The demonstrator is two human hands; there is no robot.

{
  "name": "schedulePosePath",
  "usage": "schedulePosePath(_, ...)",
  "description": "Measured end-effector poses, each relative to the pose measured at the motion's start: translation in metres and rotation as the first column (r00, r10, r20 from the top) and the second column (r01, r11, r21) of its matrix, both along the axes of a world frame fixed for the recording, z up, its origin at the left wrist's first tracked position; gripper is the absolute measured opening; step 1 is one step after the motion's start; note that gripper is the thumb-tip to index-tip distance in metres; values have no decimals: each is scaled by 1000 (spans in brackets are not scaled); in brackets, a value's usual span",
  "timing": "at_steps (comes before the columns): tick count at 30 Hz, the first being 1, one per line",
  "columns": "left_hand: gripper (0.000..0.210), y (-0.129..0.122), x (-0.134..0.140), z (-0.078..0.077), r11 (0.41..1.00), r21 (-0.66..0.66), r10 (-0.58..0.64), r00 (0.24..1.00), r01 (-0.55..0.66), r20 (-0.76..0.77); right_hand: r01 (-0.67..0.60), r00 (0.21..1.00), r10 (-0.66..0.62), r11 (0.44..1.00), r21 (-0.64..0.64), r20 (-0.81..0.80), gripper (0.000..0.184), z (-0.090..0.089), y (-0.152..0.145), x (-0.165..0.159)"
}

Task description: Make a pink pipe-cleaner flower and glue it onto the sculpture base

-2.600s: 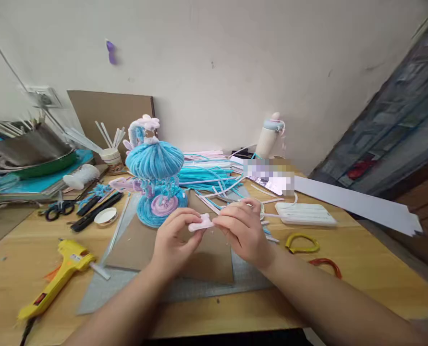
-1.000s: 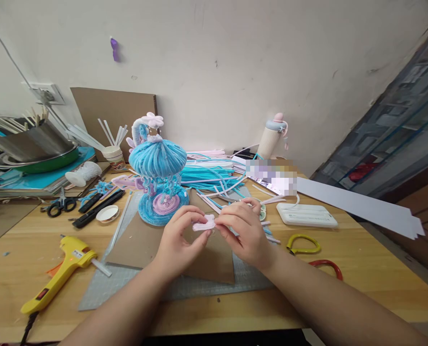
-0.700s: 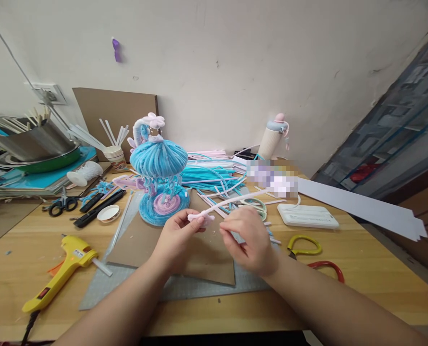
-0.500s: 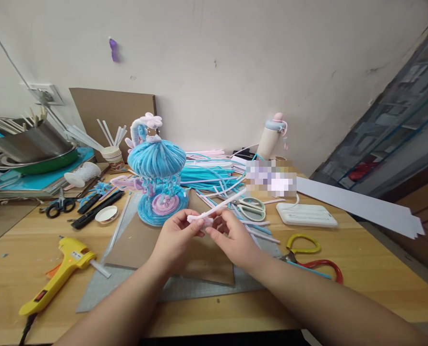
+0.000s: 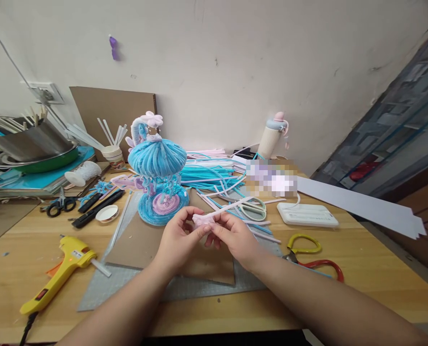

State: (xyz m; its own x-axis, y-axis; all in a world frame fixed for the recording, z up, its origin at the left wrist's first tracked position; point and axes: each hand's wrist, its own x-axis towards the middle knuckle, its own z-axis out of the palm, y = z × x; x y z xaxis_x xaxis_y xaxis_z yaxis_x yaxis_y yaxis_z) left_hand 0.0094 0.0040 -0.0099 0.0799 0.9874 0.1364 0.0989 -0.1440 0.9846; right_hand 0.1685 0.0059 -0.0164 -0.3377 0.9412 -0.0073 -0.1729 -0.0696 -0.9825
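Observation:
Both hands meet over the brown cardboard (image 5: 138, 250), holding a pale pink pipe cleaner (image 5: 231, 207) between them. One end of it is bunched into a small folded piece, and a loose straight length points up to the right. My left hand (image 5: 179, 235) pinches the bunched end from the left. From the right, my right hand (image 5: 233, 238) grips the same bunch, thumb against thumb; some fingertips are hidden behind it. Just beyond my left hand stands a blue and pink pipe cleaner jellyfish model (image 5: 157, 158) on a round coiled base (image 5: 145, 211).
Left lie a yellow glue gun (image 5: 69, 259), black-handled scissors (image 5: 60, 204) and a paper cup of glue sticks (image 5: 113, 156). Loose blue and pink pipe cleaners (image 5: 206, 175) spread behind. At right are pale-handled scissors (image 5: 255, 210), a white power bank (image 5: 307, 215) and red-and-yellow-handled cutters (image 5: 307, 244).
My right hand has closed in toward my left, its thumb now pressing on the bunch. The loose length of pipe cleaner has swung slightly lower and further right.

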Motion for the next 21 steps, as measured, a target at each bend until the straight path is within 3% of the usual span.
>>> schedulePosePath(3, 28, 0, -3, 3, 969, 218, 149, 981, -119, -127, -4, 999, 3, 1000, 17, 52, 36, 2, 0, 1)
schedulePosePath(7, 11, 1, -7, 6, 894, 437, 208, 954, -95, -217, 20, 992, -24, 999, 40, 120, 34, 3, -1, 1)
schedulePosePath(10, 3, 0, -8, 7, 877, 474, 229, 938, -83, -260, 32, 989, -43, 996, 77, 144, 31, 4, -2, 1)
schedulePosePath(21, 7, -1, -8, 7, 861, 507, 247, 898, -31, -365, 34, 985, -50, 994, 99, 165, 28, 6, -2, 2)
